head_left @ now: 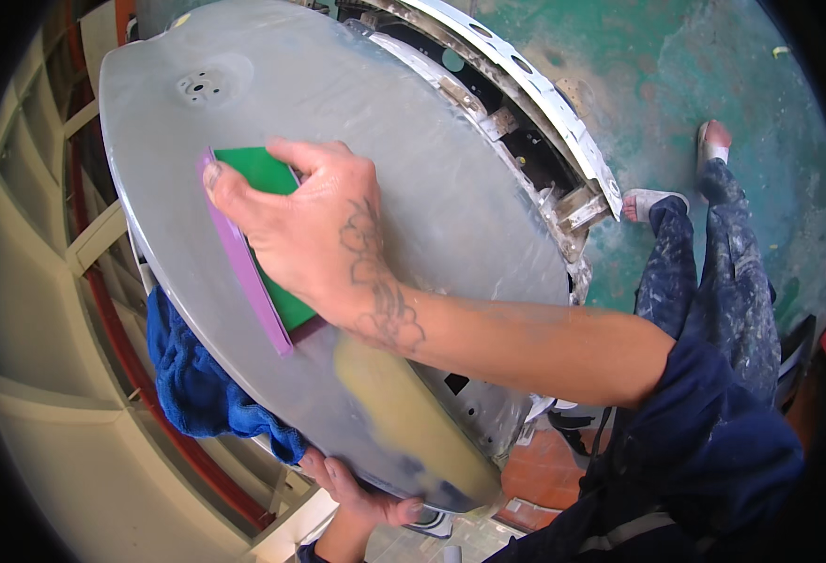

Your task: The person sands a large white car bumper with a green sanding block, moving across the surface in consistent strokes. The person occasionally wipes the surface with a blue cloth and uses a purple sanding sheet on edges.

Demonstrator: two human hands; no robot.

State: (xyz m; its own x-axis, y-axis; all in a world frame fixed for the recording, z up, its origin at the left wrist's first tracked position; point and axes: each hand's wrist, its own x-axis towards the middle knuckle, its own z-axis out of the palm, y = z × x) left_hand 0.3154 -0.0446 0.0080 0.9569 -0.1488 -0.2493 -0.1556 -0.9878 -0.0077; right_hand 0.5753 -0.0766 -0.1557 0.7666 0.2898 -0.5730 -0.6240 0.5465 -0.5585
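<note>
A large curved grey car body panel [451,235] lies tilted before me, with a smooth patch of yellowish filler [404,413] near its lower end. My right hand [310,216] grips a green sanding block [255,171], thumb on the near-left edge and fingers across the top. Purple sandpaper [244,272] wraps the block's edge, and its underside rests against the panel. Down at the panel's bottom rim, my left hand [361,497] is curled around the edge, thumb to the right. A crumpled blue cloth [211,375] hangs over the panel's left edge, just above the left fingers.
White and rusty metal framing [526,84] runs along the panel's upper right side. Beige beams and a red pipe [178,441] stand to the left. Legs in paint-spotted dark trousers [732,272] are over the green floor [657,75] at right.
</note>
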